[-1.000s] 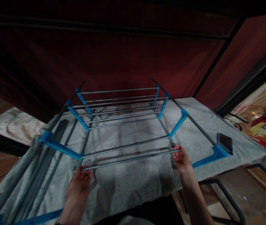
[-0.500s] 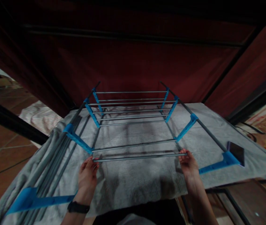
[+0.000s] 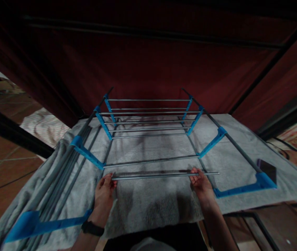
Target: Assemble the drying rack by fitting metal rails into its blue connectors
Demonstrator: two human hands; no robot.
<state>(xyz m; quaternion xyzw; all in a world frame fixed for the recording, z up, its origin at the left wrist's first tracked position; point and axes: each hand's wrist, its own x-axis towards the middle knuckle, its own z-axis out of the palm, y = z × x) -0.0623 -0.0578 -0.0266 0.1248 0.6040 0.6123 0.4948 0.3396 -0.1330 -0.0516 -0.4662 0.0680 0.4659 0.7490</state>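
Note:
A thin grey metal rod point(image 3: 153, 176) runs level between my hands over the cloth. The fingers of my left hand point(image 3: 104, 195) pinch its left end. My right hand point(image 3: 202, 185) is closed around it a little in from the right end, which sticks out past the fingers. Around them lies a rack of grey tubes with blue plastic brackets, rods joining its far pairs. The middle left bracket point(image 3: 89, 153) and middle right bracket point(image 3: 212, 143) have one rod across low down. Nearest me are the front left bracket point(image 3: 49, 225) and front right bracket point(image 3: 245, 188).
Several loose grey tubes point(image 3: 61, 181) lie along the left side on the grey cloth point(image 3: 153, 202). A phone point(image 3: 268, 169) rests by the front right bracket. A dark red panel point(image 3: 148, 66) stands behind the rack, and black bars flank both sides.
My right hand has slid left along the rod, so its right end now shows. My left hand and the rod have shifted slightly right.

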